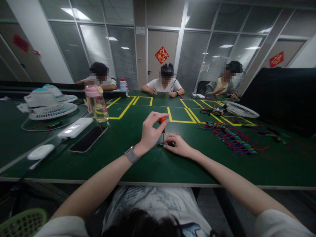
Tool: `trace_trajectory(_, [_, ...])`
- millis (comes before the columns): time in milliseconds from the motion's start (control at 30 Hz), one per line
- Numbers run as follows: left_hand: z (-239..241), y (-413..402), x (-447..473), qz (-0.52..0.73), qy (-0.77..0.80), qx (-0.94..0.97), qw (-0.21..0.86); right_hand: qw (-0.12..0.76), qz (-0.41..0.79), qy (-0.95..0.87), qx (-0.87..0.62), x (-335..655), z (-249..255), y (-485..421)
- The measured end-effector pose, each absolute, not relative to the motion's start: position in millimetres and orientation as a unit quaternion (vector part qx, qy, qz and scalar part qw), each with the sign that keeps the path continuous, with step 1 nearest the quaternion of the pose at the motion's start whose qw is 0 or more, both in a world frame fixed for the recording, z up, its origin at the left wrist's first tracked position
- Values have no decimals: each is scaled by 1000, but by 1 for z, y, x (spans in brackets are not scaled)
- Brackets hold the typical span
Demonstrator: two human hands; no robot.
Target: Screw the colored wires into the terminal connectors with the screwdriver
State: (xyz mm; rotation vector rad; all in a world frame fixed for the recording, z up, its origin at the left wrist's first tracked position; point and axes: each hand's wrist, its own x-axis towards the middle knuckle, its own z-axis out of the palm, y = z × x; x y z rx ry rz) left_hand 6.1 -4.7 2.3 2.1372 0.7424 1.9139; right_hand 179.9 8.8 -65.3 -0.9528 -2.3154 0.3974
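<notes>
My left hand (pixel 151 129) grips an orange and black screwdriver (pixel 162 121) by its handle, thumb and fingers closed round it. The screwdriver stands upright, its thin shaft pointing down at a small circuit board (pixel 161 144) on the green table. Low beside the tip, my right hand (pixel 179 145) rests on the table with its fingers closed on the board's right side. A small dark part shows between those fingers, too small to name. Whether the tip touches a screw cannot be made out.
To the right lies a row of wired circuit boards (pixel 234 138). On the left are a phone (pixel 89 139), a white power bank (pixel 75 127), a white case (pixel 40 152), a drink bottle (pixel 97 105) and white fans (pixel 53 110). Several people sit across the table (pixel 138 171).
</notes>
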Motion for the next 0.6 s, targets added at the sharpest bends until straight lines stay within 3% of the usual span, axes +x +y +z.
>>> trace_trajectory(200, [2,-4,4,622,256,736,77,321,128,-874,-341,180,-67,12])
trace_trajectory(600, [0,-2,6,604,237,754,100,330,252,-838,-355,181,-71,16])
